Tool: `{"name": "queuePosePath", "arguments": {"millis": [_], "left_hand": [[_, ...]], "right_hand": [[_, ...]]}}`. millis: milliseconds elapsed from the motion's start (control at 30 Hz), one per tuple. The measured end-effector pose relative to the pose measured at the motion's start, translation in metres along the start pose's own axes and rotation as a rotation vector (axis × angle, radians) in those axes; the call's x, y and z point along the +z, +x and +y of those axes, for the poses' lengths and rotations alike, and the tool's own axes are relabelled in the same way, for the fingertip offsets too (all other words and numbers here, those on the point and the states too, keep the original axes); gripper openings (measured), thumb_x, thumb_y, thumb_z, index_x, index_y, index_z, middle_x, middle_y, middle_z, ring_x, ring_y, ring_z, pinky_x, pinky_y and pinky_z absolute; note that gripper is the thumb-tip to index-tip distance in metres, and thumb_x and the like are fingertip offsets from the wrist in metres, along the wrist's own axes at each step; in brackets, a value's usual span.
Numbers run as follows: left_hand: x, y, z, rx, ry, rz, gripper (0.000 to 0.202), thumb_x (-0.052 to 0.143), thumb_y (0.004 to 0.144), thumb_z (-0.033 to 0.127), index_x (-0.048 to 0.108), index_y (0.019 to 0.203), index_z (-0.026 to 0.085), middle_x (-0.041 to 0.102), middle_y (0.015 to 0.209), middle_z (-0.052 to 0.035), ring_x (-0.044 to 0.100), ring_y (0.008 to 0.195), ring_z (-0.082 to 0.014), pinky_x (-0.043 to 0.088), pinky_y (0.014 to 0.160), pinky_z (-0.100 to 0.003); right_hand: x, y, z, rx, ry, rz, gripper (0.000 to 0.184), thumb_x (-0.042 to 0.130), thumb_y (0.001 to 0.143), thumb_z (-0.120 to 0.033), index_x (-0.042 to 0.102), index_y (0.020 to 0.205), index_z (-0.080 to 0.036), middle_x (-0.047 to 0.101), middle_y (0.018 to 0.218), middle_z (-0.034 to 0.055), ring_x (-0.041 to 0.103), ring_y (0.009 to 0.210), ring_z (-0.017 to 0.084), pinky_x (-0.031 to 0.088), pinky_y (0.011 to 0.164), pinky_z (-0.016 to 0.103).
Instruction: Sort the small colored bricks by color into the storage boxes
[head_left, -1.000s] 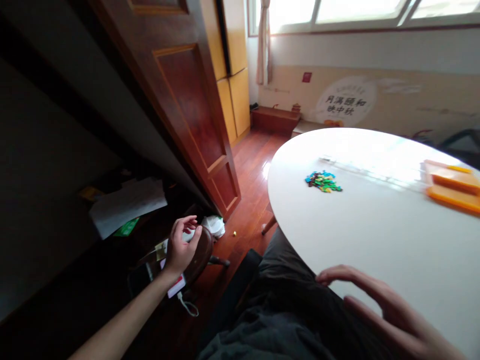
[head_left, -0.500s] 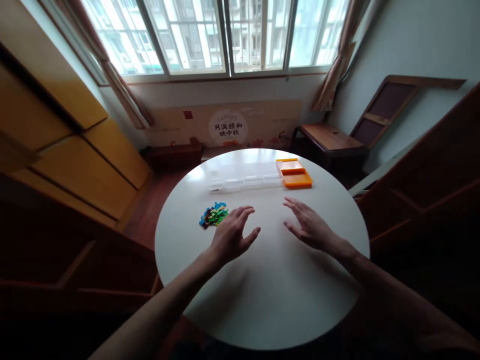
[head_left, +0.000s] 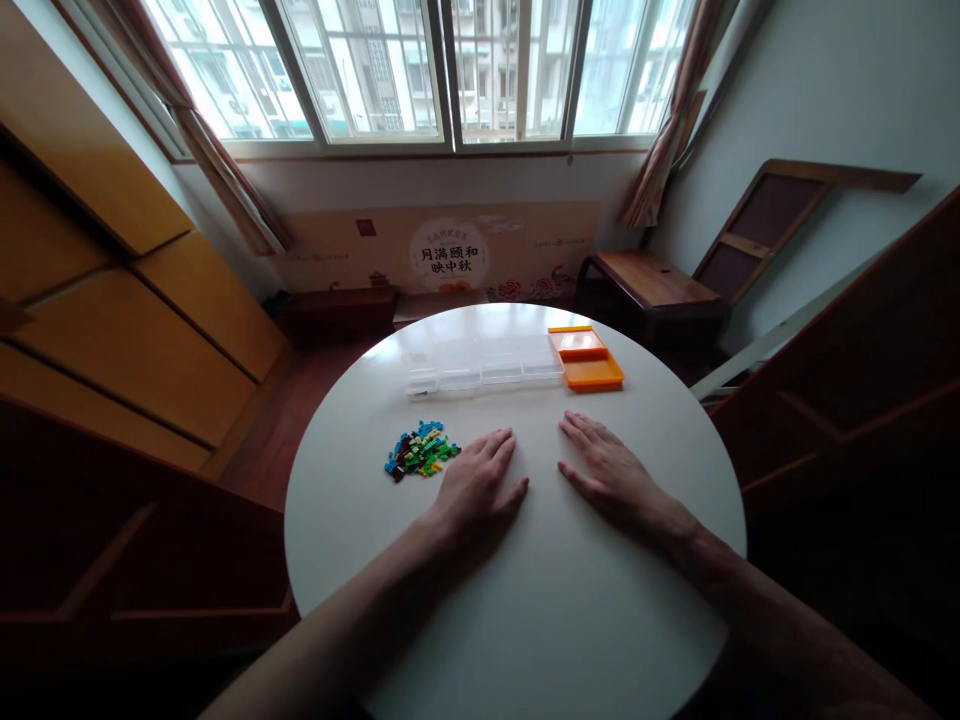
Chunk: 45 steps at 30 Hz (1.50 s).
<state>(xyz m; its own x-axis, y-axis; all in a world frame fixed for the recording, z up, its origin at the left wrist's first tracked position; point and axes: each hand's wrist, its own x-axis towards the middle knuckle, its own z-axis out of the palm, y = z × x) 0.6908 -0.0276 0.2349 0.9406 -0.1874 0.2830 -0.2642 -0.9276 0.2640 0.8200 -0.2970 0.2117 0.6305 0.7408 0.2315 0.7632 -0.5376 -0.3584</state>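
My left hand [head_left: 484,478] lies palm down on the white round table [head_left: 540,620], fingers stretched and thumb apart, holding nothing. Just to its left is a loose pile of small building bricks [head_left: 421,452] in blue, green, yellow and dark brown; the hand's edge hides a little of the pile's right side. My right hand [head_left: 609,465] also rests flat on the table, open, with nothing in it. Beyond the hands sits a clear plastic compartment box [head_left: 484,368]. At its right end is an orange two-part tray [head_left: 594,372], the object nearest to my right hand.
A wooden stool-like seat [head_left: 660,278] and a leaning brown panel [head_left: 772,225] stand behind the table at the right. Yellow cabinets [head_left: 150,350] line the left side. A printed banner [head_left: 517,240] hangs below the window [head_left: 375,75].
Both hands have come down from above the table and now lie flat on it. The view has shifted slightly. The bricks, clear box and orange tray stay where they were.
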Motion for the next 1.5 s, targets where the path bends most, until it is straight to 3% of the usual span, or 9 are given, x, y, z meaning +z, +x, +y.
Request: {"name": "queuePosePath", "arguments": {"millis": [367, 533, 733, 933, 1100, 1333, 1500], "left_hand": [[-0.013, -0.009, -0.014, -0.033, 0.025, -0.017, 0.058, 0.062, 0.105, 0.054, 0.062, 0.151, 0.018, 0.059, 0.162, -0.0166, 0.057, 0.147, -0.0357, 0.047, 0.126, -0.052], [-0.017, -0.002, -0.014, -0.023, 0.053, -0.044, 0.056, 0.062, 0.104, 0.055, 0.065, 0.145, 0.017, 0.065, 0.154, -0.0178, 0.062, 0.137, -0.0364, 0.05, 0.12, -0.051], [-0.015, 0.004, -0.021, 0.009, 0.046, -0.01, 0.061, 0.061, 0.105, 0.057, 0.063, 0.152, 0.018, 0.061, 0.16, -0.0179, 0.059, 0.144, -0.0363, 0.047, 0.125, -0.052], [-0.016, -0.002, -0.031, 0.021, 0.051, -0.025, 0.061, 0.06, 0.106, 0.057, 0.061, 0.155, 0.022, 0.06, 0.163, -0.0151, 0.059, 0.147, -0.0349, 0.047, 0.125, -0.05], [-0.021, -0.002, -0.026, 0.011, 0.056, -0.053, 0.06, 0.059, 0.107, 0.056, 0.062, 0.153, 0.017, 0.058, 0.164, -0.0169, 0.057, 0.149, -0.0348, 0.046, 0.127, -0.049], [-0.02, 0.001, -0.024, 0.004, 0.038, -0.084, 0.06, 0.058, 0.107, 0.056, 0.062, 0.152, 0.017, 0.056, 0.166, -0.0154, 0.055, 0.149, -0.0346, 0.044, 0.126, -0.048], [-0.02, 0.001, -0.028, 0.011, 0.007, -0.088, 0.06, 0.059, 0.107, 0.058, 0.063, 0.151, 0.019, 0.057, 0.165, -0.0147, 0.057, 0.147, -0.0345, 0.045, 0.125, -0.05]], "right_hand": [[-0.009, 0.001, -0.006, 0.024, -0.051, -0.024, 0.067, 0.056, 0.107, -0.054, 0.05, 0.165, -0.021, 0.044, 0.176, 0.015, 0.042, 0.163, 0.036, 0.037, 0.135, 0.059], [-0.017, 0.026, -0.013, -0.008, -0.072, -0.002, 0.061, 0.055, 0.108, -0.054, 0.056, 0.157, -0.018, 0.058, 0.163, 0.0179, 0.055, 0.151, 0.037, 0.046, 0.129, 0.058], [-0.004, 0.054, -0.024, -0.102, -0.01, 0.064, 0.059, 0.054, 0.108, -0.047, 0.052, 0.161, -0.02, 0.055, 0.167, 0.0146, 0.052, 0.156, 0.034, 0.043, 0.133, 0.057], [0.011, 0.051, -0.021, -0.133, 0.01, -0.035, 0.065, 0.054, 0.108, -0.048, 0.047, 0.168, -0.022, 0.047, 0.175, 0.0134, 0.044, 0.163, 0.033, 0.039, 0.135, 0.057], [0.01, 0.051, -0.015, -0.123, -0.001, -0.05, 0.066, 0.053, 0.109, -0.051, 0.049, 0.166, -0.019, 0.044, 0.176, 0.0135, 0.04, 0.165, 0.032, 0.036, 0.137, 0.055], [0.006, 0.051, -0.011, -0.09, -0.024, -0.06, 0.066, 0.053, 0.109, -0.051, 0.05, 0.164, -0.015, 0.044, 0.176, 0.0156, 0.042, 0.163, 0.033, 0.035, 0.137, 0.052], [0.003, 0.054, -0.014, -0.083, -0.054, -0.046, 0.059, 0.056, 0.107, -0.049, 0.056, 0.157, -0.017, 0.053, 0.17, 0.0146, 0.05, 0.154, 0.035, 0.041, 0.131, 0.053]]}}
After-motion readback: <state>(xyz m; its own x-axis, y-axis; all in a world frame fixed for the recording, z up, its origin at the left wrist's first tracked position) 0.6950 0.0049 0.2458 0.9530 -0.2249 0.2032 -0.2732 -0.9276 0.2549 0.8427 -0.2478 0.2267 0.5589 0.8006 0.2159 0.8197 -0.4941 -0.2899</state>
